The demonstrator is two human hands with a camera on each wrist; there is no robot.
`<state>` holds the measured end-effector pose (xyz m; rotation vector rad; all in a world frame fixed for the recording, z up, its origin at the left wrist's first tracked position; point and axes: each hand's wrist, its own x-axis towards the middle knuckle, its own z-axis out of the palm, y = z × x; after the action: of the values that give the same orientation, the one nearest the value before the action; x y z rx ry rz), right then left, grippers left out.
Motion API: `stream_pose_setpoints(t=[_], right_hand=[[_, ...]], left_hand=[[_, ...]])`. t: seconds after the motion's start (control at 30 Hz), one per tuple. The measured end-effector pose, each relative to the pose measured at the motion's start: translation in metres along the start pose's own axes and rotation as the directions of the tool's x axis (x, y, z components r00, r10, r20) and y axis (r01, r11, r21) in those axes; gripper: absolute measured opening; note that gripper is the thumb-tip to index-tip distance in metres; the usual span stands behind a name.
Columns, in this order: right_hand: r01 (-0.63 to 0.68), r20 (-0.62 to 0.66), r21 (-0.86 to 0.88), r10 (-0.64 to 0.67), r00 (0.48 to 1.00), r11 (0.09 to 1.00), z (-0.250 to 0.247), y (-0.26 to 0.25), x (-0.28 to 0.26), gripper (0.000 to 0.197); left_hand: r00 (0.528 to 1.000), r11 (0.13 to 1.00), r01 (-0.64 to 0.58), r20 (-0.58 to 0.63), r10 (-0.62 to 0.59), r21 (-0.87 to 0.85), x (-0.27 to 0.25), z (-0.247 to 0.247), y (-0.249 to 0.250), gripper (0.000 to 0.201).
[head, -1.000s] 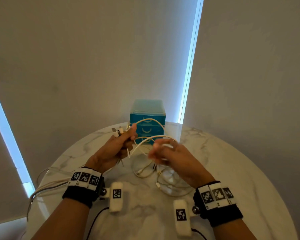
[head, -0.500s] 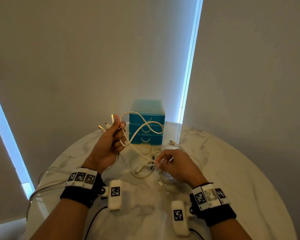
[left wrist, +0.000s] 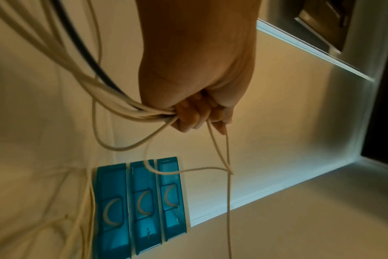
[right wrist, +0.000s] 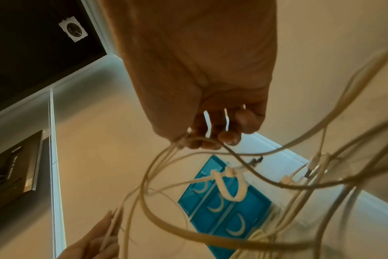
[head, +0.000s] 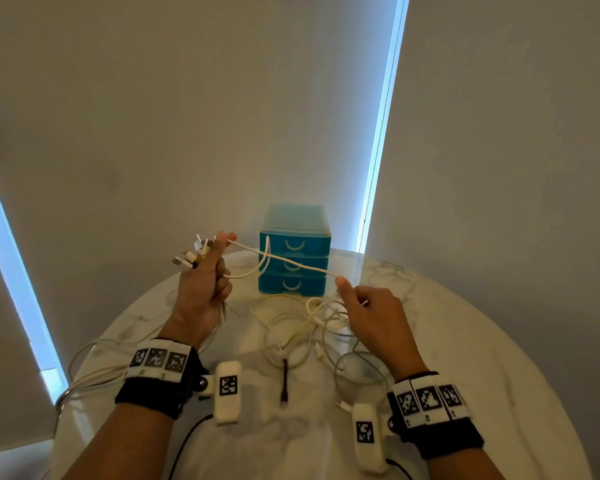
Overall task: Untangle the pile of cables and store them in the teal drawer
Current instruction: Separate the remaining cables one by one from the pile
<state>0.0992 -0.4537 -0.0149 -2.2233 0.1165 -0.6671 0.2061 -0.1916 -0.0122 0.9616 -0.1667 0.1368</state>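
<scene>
Untangling in hand — one white cable [head: 284, 263] drawn taut in front of the teal drawer unit [head: 294, 261].

Left hand [head: 201, 289] clenched round a bundle of plug ends, right hand [head: 371, 317] pinching the thin, round strand. Remaining pile [head: 312, 327] — soft, glossy loops — lying on the marble table [head: 465, 341] just before the unit, drawers all closed. Next, probably: slipping the crossed loop free, then opening a drawer.

Overall: dim room, muted grey walls, soft flat light.
Light source: cold blue-white strips [head: 381, 123] glow along the blind edges, right of centre and far left.
Tabletop [head: 465, 341]: pale sheen, faint soft shadows.
Wrist views: warm yellow cast; near cables [right wrist: 210, 234] blurred and smeared.
Distortion: wide-angle bending, straight edges lean toward the frame borders.
</scene>
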Motion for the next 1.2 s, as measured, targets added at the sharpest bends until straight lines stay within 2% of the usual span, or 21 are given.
stream_pose_setpoints(t=[0.1,0.17,0.23,0.3,0.37,0.4,0.43,0.47,0.53,0.63,0.7,0.73,0.77,0.8,0.87,0.9,0.93,0.97,1.07,1.13,1.2], right_hand=[[-0.062,-0.107,0.201,0.085,0.991,0.978,-0.006,-0.003,0.002,0.058],[-0.154,-0.08,0.451,0.211,0.974,0.879,-0.011,-0.004,0.002,0.051],[-0.222,-0.013,0.702,0.323,0.946,0.677,-0.018,-0.003,0.006,0.042],[-0.229,0.088,0.896,0.354,0.931,0.38,-0.025,-0.002,0.011,0.029],[-0.194,0.14,0.97,0.317,0.938,0.148,-0.026,-0.003,0.015,0.024],[-0.189,0.153,0.977,0.291,0.944,0.097,-0.024,-0.004,0.016,0.023],[-0.194,0.164,0.977,0.259,0.952,0.094,-0.021,-0.007,0.014,0.023],[-0.203,0.17,0.97,0.226,0.959,0.132,-0.016,-0.009,0.012,0.022],[-0.213,0.17,0.936,0.173,0.97,0.279,-0.007,-0.016,0.006,0.022],[-0.228,0.185,0.859,0.138,0.973,0.458,0.003,-0.02,0.001,0.025],[-0.255,0.223,0.836,0.123,0.967,0.487,0.005,-0.023,-0.001,0.025],[-0.262,0.233,0.845,0.119,0.965,0.467,0.003,-0.024,0.0,0.025],[-0.27,0.244,0.871,0.116,0.963,0.41,0.0,-0.025,0.001,0.025],[-0.282,0.26,0.908,0.113,0.959,0.309,-0.005,-0.026,0.002,0.027],[-0.297,0.297,0.955,0.094,0.95,-0.018,-0.018,-0.025,0.005,0.038],[-0.281,0.3,0.941,0.083,0.95,-0.189,-0.025,-0.022,0.007,0.044],[-0.258,0.298,0.912,0.082,0.951,-0.32,-0.031,-0.017,0.009,0.047],[-0.237,0.294,0.884,0.084,0.952,-0.404,-0.035,-0.014,0.01,0.048],[-0.218,0.297,0.845,0.091,0.951,-0.488,-0.035,-0.002,0.011,0.05],[-0.247,0.307,0.814,0.03,0.951,-0.525,-0.034,0.005,0.011,0.058],[-0.297,0.33,0.785,-0.039,0.943,-0.543,-0.038,0.008,0.013,0.067]], left_hand=[[0.997,0.992,0.065,-0.04,-0.061,0.111,0.001,0.0,-0.007,0.02],[0.997,0.979,0.071,-0.04,-0.065,0.19,0.0,0.001,-0.006,0.016],[0.998,0.956,0.046,-0.054,-0.032,0.289,-0.002,0.003,-0.002,0.018],[1.0,0.937,-0.019,-0.016,0.026,0.349,-0.008,0.006,0.004,0.028],[0.991,0.912,-0.103,0.123,0.058,0.397,-0.02,0.015,0.01,0.035],[0.977,0.887,-0.141,0.205,0.054,0.439,-0.027,0.021,0.013,0.034],[0.957,0.856,-0.181,0.288,0.039,0.484,-0.034,0.028,0.016,0.031],[0.931,0.819,-0.22,0.365,0.014,0.53,-0.039,0.034,0.016,0.027],[0.887,0.734,-0.275,0.459,-0.057,0.621,-0.043,0.041,0.013,0.022],[0.886,0.682,-0.261,0.45,-0.112,0.684,-0.039,0.04,0.003,0.031],[0.894,0.677,-0.227,0.425,-0.139,0.7,-0.036,0.04,-0.001,0.034],[0.889,0.667,-0.22,0.427,-0.163,0.712,-0.036,0.04,-0.003,0.031],[0.888,0.638,-0.222,0.423,-0.181,0.737,-0.036,0.04,-0.005,0.026],[0.895,0.597,-0.225,0.406,-0.186,0.77,-0.034,0.039,-0.008,0.021],[0.921,0.53,-0.221,0.354,-0.164,0.819,-0.028,0.033,-0.017,0.024],[0.935,0.525,-0.196,0.319,-0.154,0.828,-0.026,0.031,-0.02,0.027],[0.946,0.538,-0.167,0.288,-0.148,0.826,-0.024,0.029,-0.022,0.026],[0.953,0.55,-0.15,0.268,-0.141,0.822,-0.022,0.027,-0.023,0.022],[0.968,0.52,-0.152,0.234,-0.096,0.841,-0.017,0.023,-0.024,0.01],[0.977,0.471,-0.164,0.21,-0.046,0.867,-0.015,0.022,-0.025,0.009],[0.987,0.474,-0.144,0.162,0.004,0.869,-0.014,0.02,-0.026,0.013]])
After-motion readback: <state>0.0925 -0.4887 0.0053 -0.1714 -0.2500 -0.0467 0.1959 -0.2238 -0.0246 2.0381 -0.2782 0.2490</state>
